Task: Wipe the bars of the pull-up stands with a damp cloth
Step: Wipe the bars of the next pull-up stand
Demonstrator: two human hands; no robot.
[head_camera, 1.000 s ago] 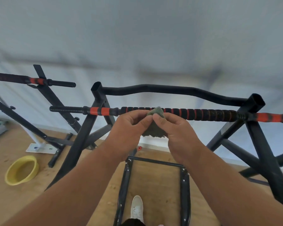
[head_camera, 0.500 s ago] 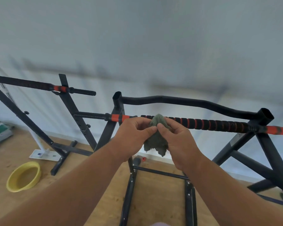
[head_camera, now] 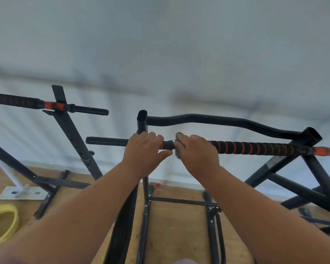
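A black bar with orange rings (head_camera: 255, 148) runs across the near pull-up stand at chest height. My left hand (head_camera: 144, 149) wraps over the bar close to the stand's left upright (head_camera: 142, 122). Just to its right, my right hand (head_camera: 196, 151) presses a grey-green cloth (head_camera: 177, 147) around the bar; only the cloth's edges show above and below my fingers. A curved black top bar (head_camera: 227, 121) runs behind. A second stand's bar (head_camera: 51, 105) is at the left.
Black frame legs (head_camera: 211, 225) cross the wooden floor below my arms. A yellow basin (head_camera: 3, 223) sits on the floor at the lower left. A white bracket (head_camera: 19, 191) lies near the wall. More black struts (head_camera: 297, 189) fill the right side.
Both hands held the cloth together over the bar before. Now the left hand has let go of the cloth and grips the bar, while the right hand alone wraps the cloth round it.
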